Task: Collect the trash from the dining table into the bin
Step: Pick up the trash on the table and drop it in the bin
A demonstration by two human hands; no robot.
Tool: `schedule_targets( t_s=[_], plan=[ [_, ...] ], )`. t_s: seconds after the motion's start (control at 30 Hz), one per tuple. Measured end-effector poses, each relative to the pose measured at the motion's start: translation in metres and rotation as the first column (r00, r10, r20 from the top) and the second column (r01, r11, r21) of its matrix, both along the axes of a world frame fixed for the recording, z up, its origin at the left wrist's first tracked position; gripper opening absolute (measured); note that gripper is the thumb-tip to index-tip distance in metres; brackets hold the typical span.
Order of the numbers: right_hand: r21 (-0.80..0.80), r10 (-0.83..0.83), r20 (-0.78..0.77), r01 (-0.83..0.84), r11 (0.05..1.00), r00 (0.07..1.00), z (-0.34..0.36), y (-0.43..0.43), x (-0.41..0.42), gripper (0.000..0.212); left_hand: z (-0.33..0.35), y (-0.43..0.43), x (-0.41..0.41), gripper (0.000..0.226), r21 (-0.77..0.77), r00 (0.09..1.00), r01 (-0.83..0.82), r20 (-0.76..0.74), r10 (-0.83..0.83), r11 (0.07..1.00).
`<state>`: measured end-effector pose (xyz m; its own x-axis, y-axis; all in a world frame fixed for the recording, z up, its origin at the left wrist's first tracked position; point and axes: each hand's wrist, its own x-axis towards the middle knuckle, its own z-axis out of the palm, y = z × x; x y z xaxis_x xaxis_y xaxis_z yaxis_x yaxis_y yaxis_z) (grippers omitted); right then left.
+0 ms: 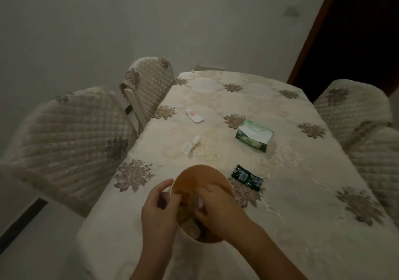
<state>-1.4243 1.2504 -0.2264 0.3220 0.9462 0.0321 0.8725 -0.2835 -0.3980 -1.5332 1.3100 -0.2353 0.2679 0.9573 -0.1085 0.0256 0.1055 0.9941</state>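
Observation:
A small tan bin [200,176] sits at the near end of the dining table [302,193], with crumpled trash [189,223] inside it. My left hand [158,210] grips the bin's left rim. My right hand [216,206] reaches down inside the bin over the trash; whether it holds a piece is hidden. On the cloth beyond lie a twisted white wrapper [191,144], a white paper scrap with a red mark [194,115] and a flat dark green packet [247,178].
A green tissue pack [254,137] lies mid-table on the right. Quilted covered chairs stand at the left [69,141], far left [149,85] and right [354,111]. A dark doorway [356,31] opens at the back right.

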Motion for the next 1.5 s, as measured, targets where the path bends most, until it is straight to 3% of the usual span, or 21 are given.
schedule_targets(
  t_s=[0.07,0.17,0.3,0.4,0.47,0.6,0.77,0.93,1.13,1.37,1.5],
  plan=[
    [-0.021,0.003,0.004,-0.003,1.0,1.0,-0.001,-0.006,0.008,0.033,-0.001,-0.003,0.007,0.022,-0.024,1.0,0.019,-0.008,-0.019,1.0],
    [0.16,-0.029,-0.058,0.038,0.986,0.998,0.005,-0.02,0.029,0.028,-0.002,-0.004,0.015,0.02,-0.041,1.0,0.027,-0.004,-0.027,0.999],
    [0.379,-0.256,-0.247,0.337,0.862,0.934,0.004,-0.028,0.074,0.021,0.001,0.0,0.024,0.016,-0.033,1.0,-0.016,-0.007,0.015,0.999],
    [0.336,-0.396,-0.312,0.49,0.804,0.864,-0.02,-0.024,0.114,0.015,0.004,0.007,0.032,0.021,-0.028,0.997,-0.073,-0.004,0.073,0.997],
    [0.206,-0.458,-0.281,0.519,0.83,0.844,-0.046,-0.018,0.139,0.027,0.006,0.013,0.037,0.022,-0.027,0.994,-0.108,-0.004,0.108,0.994],
    [-0.039,-0.485,-0.187,0.486,0.873,0.854,-0.094,-0.007,0.17,0.055,0.01,0.023,0.046,0.019,-0.025,0.987,-0.159,-0.032,0.158,0.987],
    [-0.226,-0.487,-0.012,0.472,0.852,0.873,-0.124,-0.005,0.18,0.068,0.011,0.029,0.055,0.017,-0.052,0.981,-0.195,-0.004,0.195,0.979],
    [-0.119,-0.522,-0.041,0.515,0.849,0.852,-0.13,-0.009,0.178,0.051,0.005,0.032,0.056,0.017,-0.059,0.979,-0.203,-0.012,0.203,0.977],
    [0.036,-0.581,-0.353,0.632,0.774,0.733,-0.13,-0.011,0.174,0.044,0.006,0.03,0.052,0.022,-0.067,0.974,-0.227,-0.018,0.226,0.972],
    [0.049,-0.633,-0.377,0.697,0.715,0.676,-0.135,-0.003,0.16,0.039,0.003,0.03,0.035,0.021,-0.071,0.968,-0.251,-0.017,0.251,0.965],
    [-0.078,-0.719,-0.26,0.728,0.681,0.645,-0.14,0.013,0.154,0.065,0.003,0.038,0.021,0.021,-0.078,0.968,-0.252,-0.006,0.253,0.964]
  ],
)
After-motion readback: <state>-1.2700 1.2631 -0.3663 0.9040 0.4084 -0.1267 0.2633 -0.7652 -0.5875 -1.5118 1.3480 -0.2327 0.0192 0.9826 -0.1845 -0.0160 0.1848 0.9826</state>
